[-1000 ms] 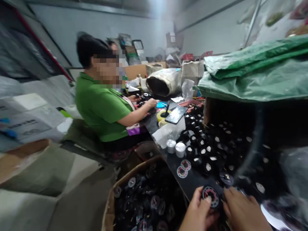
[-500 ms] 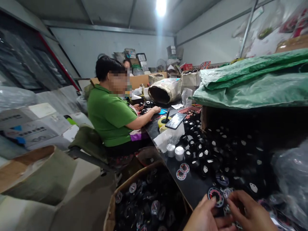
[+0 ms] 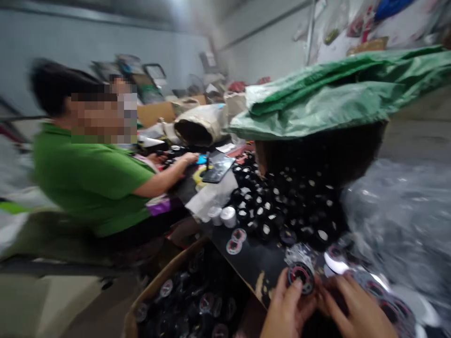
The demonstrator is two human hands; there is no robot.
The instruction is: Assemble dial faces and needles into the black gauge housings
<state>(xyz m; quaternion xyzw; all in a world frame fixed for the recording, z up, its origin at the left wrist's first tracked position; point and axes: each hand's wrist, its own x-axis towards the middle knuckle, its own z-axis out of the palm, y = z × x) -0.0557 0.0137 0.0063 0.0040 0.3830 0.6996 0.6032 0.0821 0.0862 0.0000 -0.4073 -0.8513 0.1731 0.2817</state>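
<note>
Black dial-faced disc [image 3: 304, 273], near right by the bench [image 3: 262, 260] edge, is clamped in the left hand [image 3: 288, 307]; the right hand [image 3: 355, 305] curls beside it, whether gripping anything cannot be told. A loosened grip could drop the disc into the carton [image 3: 131, 324].

Dial [image 3: 302, 273] in hand [image 3: 287, 306], plastic [image 3: 296, 254] seemingly behind.

pass: tabletop [image 3: 254, 261] between discs [image 3: 234, 247] and left grip [image 3: 289, 304] | block right: clear plastic [image 3: 398, 220] | block ahead: black parts [image 3: 267, 229]

Left hand [image 3: 287, 307] with fingers [image 3: 281, 287] in a grip, right hand [image 3: 354, 305] just beside, bent, back upward
</note>
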